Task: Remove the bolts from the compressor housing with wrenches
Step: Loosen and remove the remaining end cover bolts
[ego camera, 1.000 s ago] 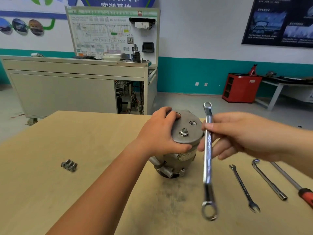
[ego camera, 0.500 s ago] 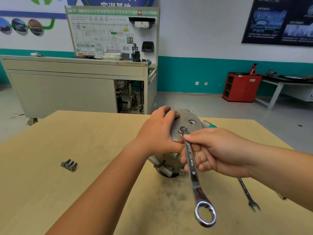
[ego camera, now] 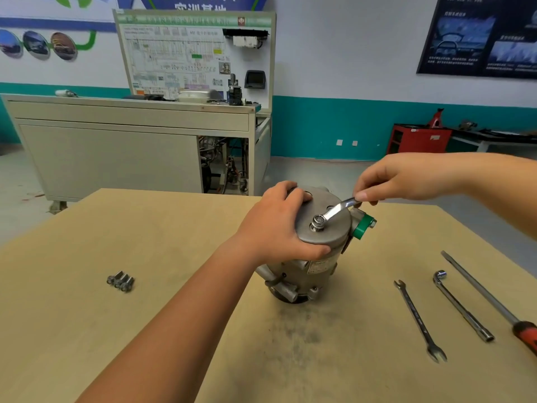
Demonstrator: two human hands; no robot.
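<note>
Left hand grips the compressor housing, label blurred; right hand pinches the wrench on a bolt.

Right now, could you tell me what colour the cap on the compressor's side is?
The cap is green, seen best in the head view.

Tan wood tabletop. Compressor stands upright mid-top, dark smudge at its 6 o'clock. Three bolts bunched at 9 o'clock, well apart. At 4 o'clock lie an open-end wrench, L-socket wrench and red-handled screwdriver, side by side, not touching.
</note>
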